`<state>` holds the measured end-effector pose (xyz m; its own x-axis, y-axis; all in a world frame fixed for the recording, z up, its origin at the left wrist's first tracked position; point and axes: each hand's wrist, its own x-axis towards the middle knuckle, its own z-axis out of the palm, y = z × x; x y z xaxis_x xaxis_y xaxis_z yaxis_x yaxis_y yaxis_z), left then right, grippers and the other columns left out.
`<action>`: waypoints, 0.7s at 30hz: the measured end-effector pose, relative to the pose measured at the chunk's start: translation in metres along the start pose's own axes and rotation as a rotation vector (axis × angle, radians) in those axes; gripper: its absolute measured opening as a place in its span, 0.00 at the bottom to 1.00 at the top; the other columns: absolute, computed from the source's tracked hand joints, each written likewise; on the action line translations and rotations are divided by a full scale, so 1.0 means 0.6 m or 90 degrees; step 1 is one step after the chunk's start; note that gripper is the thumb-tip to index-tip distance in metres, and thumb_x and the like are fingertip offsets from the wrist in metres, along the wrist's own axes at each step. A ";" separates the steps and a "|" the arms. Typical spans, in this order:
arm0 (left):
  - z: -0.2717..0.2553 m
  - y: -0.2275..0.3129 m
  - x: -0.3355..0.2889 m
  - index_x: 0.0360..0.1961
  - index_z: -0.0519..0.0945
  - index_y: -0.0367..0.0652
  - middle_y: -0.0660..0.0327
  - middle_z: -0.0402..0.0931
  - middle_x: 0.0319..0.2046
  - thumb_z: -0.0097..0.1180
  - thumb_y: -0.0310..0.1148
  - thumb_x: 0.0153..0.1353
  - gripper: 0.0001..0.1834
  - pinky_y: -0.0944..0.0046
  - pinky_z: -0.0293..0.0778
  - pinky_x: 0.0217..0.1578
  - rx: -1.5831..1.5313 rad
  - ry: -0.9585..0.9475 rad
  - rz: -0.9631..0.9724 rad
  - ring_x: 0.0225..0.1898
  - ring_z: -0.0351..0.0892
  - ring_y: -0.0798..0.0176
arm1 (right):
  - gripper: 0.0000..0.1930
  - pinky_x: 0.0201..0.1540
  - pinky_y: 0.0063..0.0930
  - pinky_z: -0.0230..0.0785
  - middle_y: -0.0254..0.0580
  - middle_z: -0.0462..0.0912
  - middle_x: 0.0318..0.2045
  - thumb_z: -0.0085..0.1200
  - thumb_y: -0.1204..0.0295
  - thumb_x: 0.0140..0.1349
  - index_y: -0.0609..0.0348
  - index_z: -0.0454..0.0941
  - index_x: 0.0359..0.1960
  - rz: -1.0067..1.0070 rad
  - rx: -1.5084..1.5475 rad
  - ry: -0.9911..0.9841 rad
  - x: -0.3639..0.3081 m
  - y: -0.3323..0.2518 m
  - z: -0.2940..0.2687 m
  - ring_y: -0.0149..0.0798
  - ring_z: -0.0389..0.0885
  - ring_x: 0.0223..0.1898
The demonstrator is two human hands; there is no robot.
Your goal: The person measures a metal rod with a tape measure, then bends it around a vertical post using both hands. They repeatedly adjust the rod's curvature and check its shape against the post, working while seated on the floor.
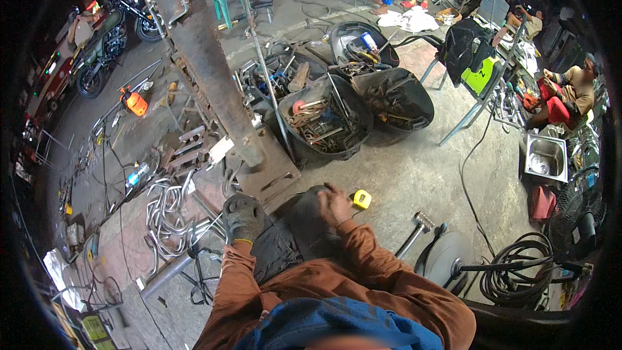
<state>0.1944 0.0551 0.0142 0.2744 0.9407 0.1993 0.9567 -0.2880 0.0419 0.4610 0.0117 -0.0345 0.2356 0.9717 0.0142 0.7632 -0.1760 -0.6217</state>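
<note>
Yellow tape measure (361, 199) is on the floor (414, 168) just right of the right hand (335, 206), fingers loosely apart; gloved left hand (243, 219) looks curled, can't tell if it's gripping.

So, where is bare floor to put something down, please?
Right of the yellow tape measure, the floor is bare between the black tubs, hammer and cable; also between cable and steel sink. Crowded: left of the gloved left hand, with bent metal tubes.

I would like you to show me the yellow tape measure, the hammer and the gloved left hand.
Yellow tape measure (362, 199), head view: its case.
Hammer (412, 238), head view: its handle.
Gloved left hand (244, 220), head view: the glove.
</note>
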 end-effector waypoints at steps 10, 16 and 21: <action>0.016 0.050 -0.036 0.43 0.80 0.45 0.51 0.79 0.42 0.51 0.43 0.59 0.16 0.48 0.64 0.55 -0.088 0.088 -0.009 0.48 0.75 0.45 | 0.38 0.59 0.75 0.52 0.56 0.35 0.73 0.51 0.50 0.61 0.41 0.51 0.72 -0.308 0.233 -0.206 -0.052 -0.143 0.032 0.66 0.41 0.72; 0.067 0.073 -0.045 0.45 0.79 0.45 0.50 0.78 0.43 0.51 0.42 0.60 0.17 0.47 0.65 0.54 -0.252 0.058 -0.049 0.47 0.75 0.44 | 0.41 0.59 0.77 0.51 0.54 0.30 0.74 0.50 0.49 0.61 0.40 0.45 0.74 -0.384 0.145 -0.273 -0.051 -0.181 0.028 0.67 0.35 0.72; 0.083 0.080 -0.056 0.46 0.78 0.45 0.49 0.78 0.44 0.51 0.41 0.60 0.17 0.47 0.66 0.53 -0.311 0.049 -0.061 0.47 0.75 0.43 | 0.40 0.62 0.69 0.53 0.56 0.32 0.73 0.49 0.51 0.62 0.44 0.47 0.73 -0.465 0.116 -0.319 -0.038 -0.197 0.017 0.66 0.39 0.72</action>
<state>0.2362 0.0184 -0.0392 0.1616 0.9563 0.2435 0.8154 -0.2684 0.5129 0.3590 0.0121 0.0307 -0.5918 0.7942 0.1381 0.5027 0.4975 -0.7069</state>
